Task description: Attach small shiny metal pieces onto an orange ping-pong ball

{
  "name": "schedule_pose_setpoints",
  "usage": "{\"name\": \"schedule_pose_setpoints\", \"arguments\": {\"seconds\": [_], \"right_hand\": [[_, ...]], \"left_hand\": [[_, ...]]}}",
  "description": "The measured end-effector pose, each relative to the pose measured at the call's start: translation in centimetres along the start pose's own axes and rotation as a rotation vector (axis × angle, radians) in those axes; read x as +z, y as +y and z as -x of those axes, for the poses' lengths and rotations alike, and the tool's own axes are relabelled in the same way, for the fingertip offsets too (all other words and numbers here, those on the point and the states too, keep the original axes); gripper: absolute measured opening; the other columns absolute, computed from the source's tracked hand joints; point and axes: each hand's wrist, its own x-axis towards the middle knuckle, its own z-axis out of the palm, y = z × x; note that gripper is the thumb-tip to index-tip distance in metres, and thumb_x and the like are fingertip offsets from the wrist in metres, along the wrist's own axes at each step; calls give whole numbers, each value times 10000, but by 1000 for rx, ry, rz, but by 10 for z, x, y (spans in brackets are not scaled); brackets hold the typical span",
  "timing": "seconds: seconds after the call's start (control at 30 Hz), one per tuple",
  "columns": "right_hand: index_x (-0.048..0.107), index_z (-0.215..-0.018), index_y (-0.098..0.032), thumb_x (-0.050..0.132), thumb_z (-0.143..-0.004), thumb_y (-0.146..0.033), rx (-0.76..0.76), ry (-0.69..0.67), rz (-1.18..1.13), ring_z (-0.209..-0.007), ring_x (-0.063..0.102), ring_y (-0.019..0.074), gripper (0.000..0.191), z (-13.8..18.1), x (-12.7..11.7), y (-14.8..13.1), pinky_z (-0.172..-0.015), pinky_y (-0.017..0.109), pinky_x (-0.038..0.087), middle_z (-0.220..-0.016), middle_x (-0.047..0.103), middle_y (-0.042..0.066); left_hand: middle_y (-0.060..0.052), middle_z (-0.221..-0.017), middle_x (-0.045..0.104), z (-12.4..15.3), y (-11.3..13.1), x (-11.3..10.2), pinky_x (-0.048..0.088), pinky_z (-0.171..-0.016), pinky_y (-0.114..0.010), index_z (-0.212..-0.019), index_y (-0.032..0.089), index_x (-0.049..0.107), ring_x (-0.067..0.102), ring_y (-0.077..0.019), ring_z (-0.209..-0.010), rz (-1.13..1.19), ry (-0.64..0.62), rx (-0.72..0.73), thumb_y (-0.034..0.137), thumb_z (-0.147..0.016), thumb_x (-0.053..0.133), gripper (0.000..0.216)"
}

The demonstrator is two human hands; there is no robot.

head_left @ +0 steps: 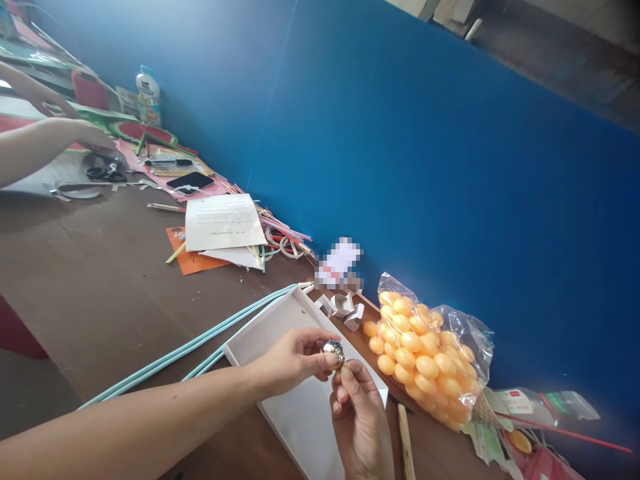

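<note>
My left hand (pixel 295 360) pinches a small shiny gold ball (pixel 333 353) between thumb and fingers. From below, my right hand (pixel 357 413) comes up with its fingers curled, the fingertips touching the same ball. Both hands hover over a flat white paper bag (pixel 305 407) with pale blue handles (pixel 200 347) lying on the brown table (pixel 100 280). Just to the right lies a clear plastic bag of orange balls (pixel 425 353).
Another person's arms (pixel 45 140) work at the far left near scissors (pixel 105 172). White sheets (pixel 223 223) lie on orange paper, with coloured strips, a phone (pixel 190 182) and a bottle (pixel 149 93) beyond. A blue wall (pixel 400 147) backs the table. Small white folded pieces (pixel 345 308) sit beside the bag.
</note>
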Motion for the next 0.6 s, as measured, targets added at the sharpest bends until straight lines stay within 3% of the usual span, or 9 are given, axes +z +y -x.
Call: {"name": "schedule_pose_setpoints", "arguments": {"seconds": [0.6], "right_hand": [[584, -749, -180, 606, -795, -211, -19, -19, 59, -458, 417, 25, 59, 0, -1, 1, -432, 118, 366, -577, 521, -49]], "left_hand": [[-56, -788, 637, 0, 1, 0, 480, -662, -311, -1082, 113, 597, 580, -129, -626, 20, 2, -41, 379, -635, 721, 535]]}}
